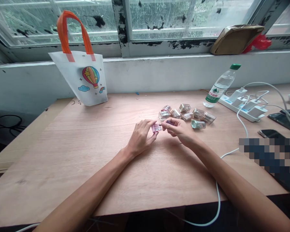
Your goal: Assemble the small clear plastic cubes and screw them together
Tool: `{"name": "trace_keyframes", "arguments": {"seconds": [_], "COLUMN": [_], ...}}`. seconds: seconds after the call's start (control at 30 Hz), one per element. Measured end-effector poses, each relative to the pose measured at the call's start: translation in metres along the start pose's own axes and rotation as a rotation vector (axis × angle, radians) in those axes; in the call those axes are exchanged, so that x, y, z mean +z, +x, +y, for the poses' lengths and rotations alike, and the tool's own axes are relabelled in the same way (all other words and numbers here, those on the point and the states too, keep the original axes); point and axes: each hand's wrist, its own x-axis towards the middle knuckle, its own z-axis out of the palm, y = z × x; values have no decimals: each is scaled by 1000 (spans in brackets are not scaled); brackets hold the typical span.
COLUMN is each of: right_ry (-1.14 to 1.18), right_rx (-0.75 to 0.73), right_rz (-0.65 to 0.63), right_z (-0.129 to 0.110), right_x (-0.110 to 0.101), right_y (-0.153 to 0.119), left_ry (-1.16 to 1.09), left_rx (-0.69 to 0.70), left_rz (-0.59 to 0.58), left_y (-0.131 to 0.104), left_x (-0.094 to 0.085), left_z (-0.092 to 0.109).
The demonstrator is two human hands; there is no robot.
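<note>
My left hand [142, 134] pinches a small clear pink block that looks like a pencil sharpener [156, 128], between thumb and fingers just above the table. From the right, my right hand [177, 129] grips a thin dark stick with a purple part [169, 122]; its end meets the block's right side. Whether the end goes inside cannot be made out. Behind my hands lie several similar clear blocks [185, 108], mostly brownish. A greenish block [198, 124] sits nearest to my right hand.
A white bag [91, 93] with orange handles stands at the back left. To the right are a water bottle [218, 87], a power strip [241, 108] with chargers, phones [272, 133] and a white cable [245, 125] running past my right arm. A windowsill [159, 58] borders the back.
</note>
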Motion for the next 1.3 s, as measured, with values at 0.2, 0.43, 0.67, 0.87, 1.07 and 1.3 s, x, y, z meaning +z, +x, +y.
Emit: {"name": "trace_keyframes", "arguments": {"seconds": [0.2,0.43,0.67,0.87,1.07,1.3], "right_ry": [12,-21,-5,116,176,194], "right_rx": [26,80,70,2,-31,-27], "right_rz": [-12,-33,-9,95,89,49], "right_z": [2,2,-1,2,4,3], "right_x": [0,3,5,0,-1,3], "right_y": [1,-1,-3,1,1,0], "left_ry": [15,21,37,44,41,33], "left_rx": [46,83,93,101,89,87], "left_rz": [-8,-18,12,63,51,48], "left_y": [-1,-2,-2,-1,-1,-2], "left_x": [1,-1,0,1,2,2], "left_z": [0,2,2,0,-1,-1]}}
